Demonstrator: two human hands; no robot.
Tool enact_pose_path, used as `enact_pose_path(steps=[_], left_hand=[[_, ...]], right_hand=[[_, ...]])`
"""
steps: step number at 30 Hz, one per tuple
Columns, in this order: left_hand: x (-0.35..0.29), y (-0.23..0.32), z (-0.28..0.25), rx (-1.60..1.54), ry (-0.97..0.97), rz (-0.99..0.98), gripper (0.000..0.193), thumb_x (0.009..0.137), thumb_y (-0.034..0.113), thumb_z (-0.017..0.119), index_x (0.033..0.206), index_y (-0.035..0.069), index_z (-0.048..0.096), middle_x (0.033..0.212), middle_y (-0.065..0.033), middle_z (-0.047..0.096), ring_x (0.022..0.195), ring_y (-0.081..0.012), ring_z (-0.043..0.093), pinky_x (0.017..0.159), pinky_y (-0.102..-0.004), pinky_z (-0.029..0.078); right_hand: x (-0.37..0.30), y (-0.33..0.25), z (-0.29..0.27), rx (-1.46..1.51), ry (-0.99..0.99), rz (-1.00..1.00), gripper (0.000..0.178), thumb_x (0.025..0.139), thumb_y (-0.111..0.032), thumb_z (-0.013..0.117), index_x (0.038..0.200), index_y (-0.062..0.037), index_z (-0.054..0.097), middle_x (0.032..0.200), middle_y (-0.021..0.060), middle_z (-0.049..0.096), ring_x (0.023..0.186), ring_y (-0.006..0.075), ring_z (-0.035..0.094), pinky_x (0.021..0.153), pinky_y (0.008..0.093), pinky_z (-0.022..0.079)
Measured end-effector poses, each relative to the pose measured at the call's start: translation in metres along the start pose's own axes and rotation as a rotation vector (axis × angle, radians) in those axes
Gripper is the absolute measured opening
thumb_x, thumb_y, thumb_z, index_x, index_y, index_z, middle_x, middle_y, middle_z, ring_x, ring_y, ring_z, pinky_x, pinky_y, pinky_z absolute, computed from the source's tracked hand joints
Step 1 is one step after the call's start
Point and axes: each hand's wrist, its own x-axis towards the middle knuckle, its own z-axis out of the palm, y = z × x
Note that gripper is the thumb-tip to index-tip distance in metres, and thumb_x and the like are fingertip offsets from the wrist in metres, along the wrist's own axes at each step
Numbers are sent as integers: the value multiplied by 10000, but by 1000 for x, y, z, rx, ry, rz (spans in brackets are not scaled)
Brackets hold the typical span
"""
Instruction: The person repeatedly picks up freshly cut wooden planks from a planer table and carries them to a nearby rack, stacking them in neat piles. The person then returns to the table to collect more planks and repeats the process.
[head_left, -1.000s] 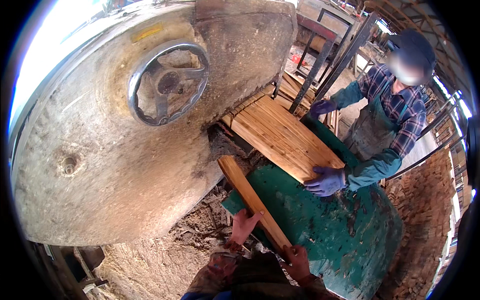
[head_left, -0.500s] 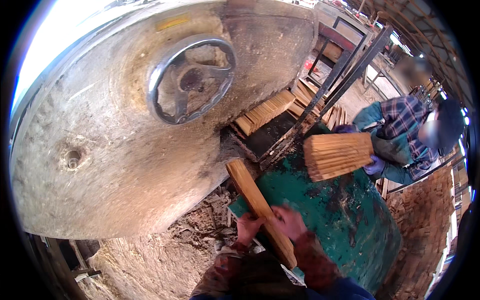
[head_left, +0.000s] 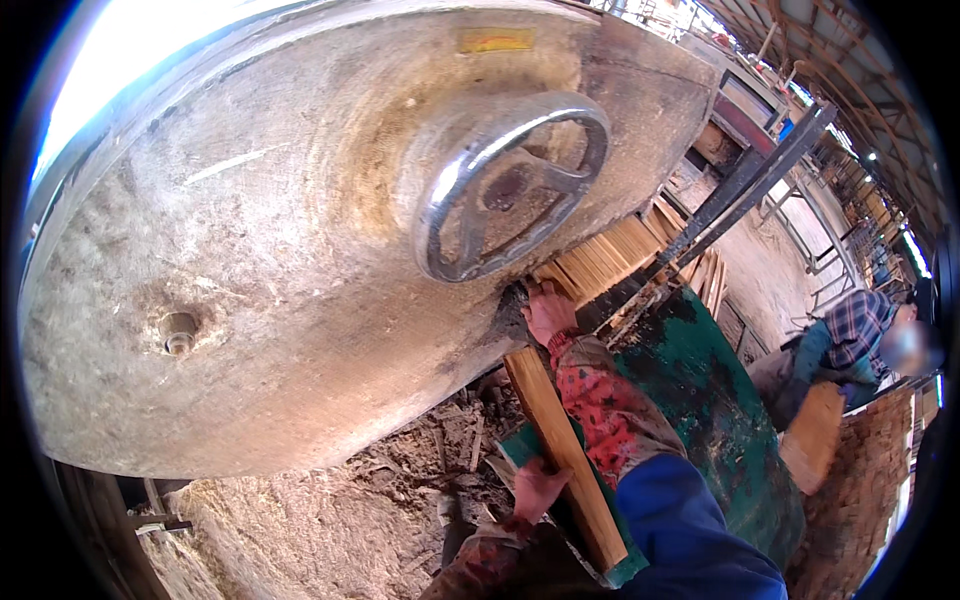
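A long wooden block point(head_left: 560, 440) lies slantwise along the near edge of the green table. My left hand point(head_left: 541, 490) grips its left side near the middle, fingers closed against the wood. My right hand point(head_left: 549, 315) reaches past the block's far end to the row of thin boards point(head_left: 606, 258) beside the machine. Its fingers are stretched forward, touching the row's near end; the fingertips are partly hidden against the wood.
A big pale machine housing point(head_left: 300, 230) with a metal handwheel point(head_left: 515, 187) fills the left. Dark metal bars point(head_left: 740, 190) rise beyond the green table point(head_left: 700, 400). At right, a bent-over co-worker point(head_left: 850, 335) holds boards point(head_left: 813, 435). Wood debris point(head_left: 300, 530) lies below the machine.
My right hand has left the block and reached forward to the row of boards; my left hand stays on the block. The co-worker has carried the boards away from the table, rightward and lower.
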Motion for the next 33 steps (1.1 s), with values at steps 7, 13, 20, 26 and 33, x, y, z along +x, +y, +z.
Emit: enact_pose_path(steps=[7, 13, 20, 26, 33], left_hand=[[-1, 9, 3, 127, -22, 5, 390, 696, 312, 804, 807, -30, 653, 734, -162, 678, 693, -246, 687, 608, -358, 518], [-5, 14, -4, 27, 45, 22, 353, 721, 295, 789, 778, -24, 647, 697, -156, 662, 649, -233, 669, 584, -364, 508], [-6, 26, 1, 49, -27, -50, 357, 723, 292, 782, 773, -36, 650, 683, -153, 660, 628, -217, 653, 591, -362, 506], [2, -8, 5, -3, -11, -24, 360, 708, 298, 788, 775, -33, 665, 655, -146, 662, 599, -187, 641, 560, -352, 500], [0, 16, -4, 51, -39, -27, 340, 729, 268, 781, 836, -39, 684, 725, -121, 693, 616, -166, 654, 567, -326, 513]], right_hand=[[48, 45, 78, -114, -9, 137, 311, 808, -266, 665, 1033, -57, 621, 969, 143, 656, 820, 335, 684, 638, 469, 539], [24, 26, 50, -9, -15, 52, 244, 785, -242, 676, 961, -76, 645, 1031, 149, 627, 821, 377, 649, 676, 483, 529], [-104, 86, 21, 336, 67, 2, 191, 829, -204, 615, 904, -29, 623, 854, 197, 640, 843, 404, 642, 681, 500, 515], [-231, 62, -53, 1146, -401, 530, 229, 881, -148, 640, 1069, -19, 662, 728, 31, 616, 643, 87, 574, 556, 254, 453], [-363, 43, -69, 1407, -409, 699, 247, 883, -170, 660, 1055, 7, 656, 793, -30, 604, 714, 58, 554, 608, 232, 439]])
